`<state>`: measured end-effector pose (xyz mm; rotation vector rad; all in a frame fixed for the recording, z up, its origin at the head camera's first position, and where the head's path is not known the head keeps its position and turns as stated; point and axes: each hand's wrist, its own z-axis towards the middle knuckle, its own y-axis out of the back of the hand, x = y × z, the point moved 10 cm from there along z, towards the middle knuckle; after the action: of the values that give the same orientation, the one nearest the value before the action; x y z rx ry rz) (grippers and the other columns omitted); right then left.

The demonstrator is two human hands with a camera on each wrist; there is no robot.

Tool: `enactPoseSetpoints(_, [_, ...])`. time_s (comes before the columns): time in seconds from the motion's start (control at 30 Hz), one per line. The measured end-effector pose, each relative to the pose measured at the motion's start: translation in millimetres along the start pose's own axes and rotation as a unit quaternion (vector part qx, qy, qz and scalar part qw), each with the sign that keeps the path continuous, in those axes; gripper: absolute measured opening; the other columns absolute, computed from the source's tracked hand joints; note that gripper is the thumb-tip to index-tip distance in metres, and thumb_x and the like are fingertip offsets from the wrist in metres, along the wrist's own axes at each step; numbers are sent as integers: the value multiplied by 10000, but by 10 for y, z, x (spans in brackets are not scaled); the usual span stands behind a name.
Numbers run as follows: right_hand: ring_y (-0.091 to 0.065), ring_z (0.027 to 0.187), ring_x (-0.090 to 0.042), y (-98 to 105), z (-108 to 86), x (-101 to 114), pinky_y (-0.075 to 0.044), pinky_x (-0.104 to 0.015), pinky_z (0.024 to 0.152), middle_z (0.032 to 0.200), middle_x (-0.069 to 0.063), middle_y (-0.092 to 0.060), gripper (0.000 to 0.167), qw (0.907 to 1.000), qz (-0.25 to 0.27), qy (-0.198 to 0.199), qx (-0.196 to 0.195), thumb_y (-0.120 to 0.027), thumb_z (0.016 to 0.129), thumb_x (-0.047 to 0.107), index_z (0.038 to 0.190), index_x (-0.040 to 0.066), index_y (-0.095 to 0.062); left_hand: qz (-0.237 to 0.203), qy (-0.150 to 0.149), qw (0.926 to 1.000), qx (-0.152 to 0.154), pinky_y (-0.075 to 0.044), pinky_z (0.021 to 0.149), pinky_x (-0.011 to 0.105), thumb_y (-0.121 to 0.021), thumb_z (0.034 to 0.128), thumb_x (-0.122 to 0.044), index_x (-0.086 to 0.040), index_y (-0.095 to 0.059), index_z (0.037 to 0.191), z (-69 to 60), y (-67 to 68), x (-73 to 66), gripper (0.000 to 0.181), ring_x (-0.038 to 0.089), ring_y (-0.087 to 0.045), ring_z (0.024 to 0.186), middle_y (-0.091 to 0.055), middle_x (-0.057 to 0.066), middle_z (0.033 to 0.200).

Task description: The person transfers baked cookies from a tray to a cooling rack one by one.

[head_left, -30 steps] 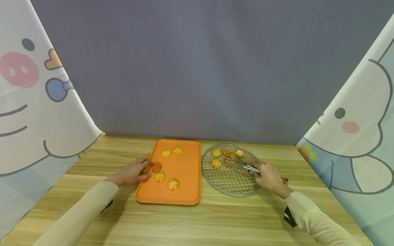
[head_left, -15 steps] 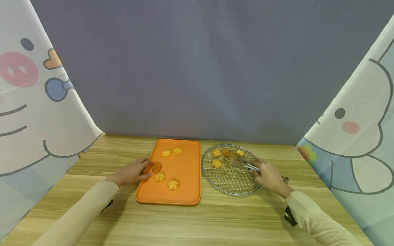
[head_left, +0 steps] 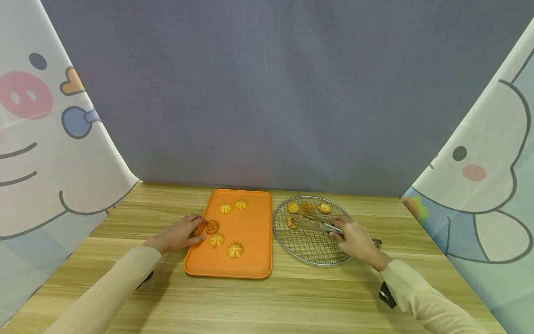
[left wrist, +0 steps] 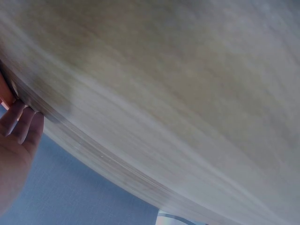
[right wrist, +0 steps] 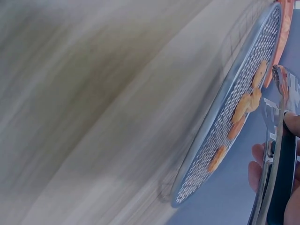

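Note:
My right hand (head_left: pixel 358 240) grips a pair of metal tongs (head_left: pixel 321 225) with dark handles, held over the round wire rack (head_left: pixel 310 253). The tongs' two ends stand apart, above a spotted cookie (head_left: pixel 290 223) and a brown twisted cookie (head_left: pixel 308 207); whether they touch either, I cannot tell. In the right wrist view the tongs (right wrist: pixel 276 150) hang beside the rack's cookies. My left hand (head_left: pixel 179 233) rests at the left rim of the orange tray (head_left: pixel 254 232), fingers fairly straight in the left wrist view. Beside it lies a brown swirled cookie (head_left: pixel 212 227).
Several yellow flower-shaped cookies, such as one at the front (head_left: pixel 235 250), lie on the tray. The rack also bears a swirled cookie (head_left: pixel 292 208) and a pale cookie (head_left: pixel 325 208). A grey cloth wall (head_left: pixel 267 116) stands behind the wooden table (head_left: pixel 267 306).
My right hand has moved left with the tongs, whose ends now reach over the spotted and brown twisted cookies. My left hand and the tray have stayed put.

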<state>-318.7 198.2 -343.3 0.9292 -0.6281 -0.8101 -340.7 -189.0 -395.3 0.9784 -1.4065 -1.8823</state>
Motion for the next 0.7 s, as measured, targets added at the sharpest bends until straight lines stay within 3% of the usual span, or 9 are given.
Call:
enactPoseSetpoints(0.1, [-483,597,-75,-7,9,65,-323,-173,456,1069,-158,-630,346,10000,-45,33,0,-703,778,93,1110,16,-642,-7,38,10000,47,-401,922,551,-592,886,-281,6,-522,1218,-2,-10,14,445,438,-462,1149,-485,274,1246])
enactPoseSetpoints(0.3, [-498,585,-86,-32,34,201,-357,-178,458,1080,-148,-637,364,9999,79,98,76,-699,781,107,1133,38,-636,16,109,9999,111,-399,924,555,-582,890,-298,-4,-512,1233,-15,-15,28,457,441,-459,1155,-474,274,1261])
enactPoseSetpoints(0.4, [-586,686,-165,-48,47,279,-424,-211,494,1101,-179,-630,383,9997,148,161,75,-708,774,115,1135,15,-629,42,120,9999,99,-403,920,555,-586,888,-296,-6,-511,1236,-14,-16,30,459,443,-465,1149,-474,275,1260])
enactPoseSetpoints(0.53, [-626,773,-239,-80,66,402,-425,-187,485,1112,-192,-623,395,9992,251,283,100,-719,762,121,1129,5,-629,42,73,10000,38,-409,906,560,-593,885,-292,-5,-517,1226,-9,-8,19,452,450,-474,1132,-481,280,1246])
enactPoseSetpoints(0.7, [-599,682,-156,-131,96,575,-387,-137,480,1090,-156,-631,396,9979,330,521,182,-713,764,126,1133,12,-627,16,92,9999,76,-401,913,565,-583,890,-301,-13,-512,1230,-8,-20,38,452,454,-462,1146,-474,277,1257])
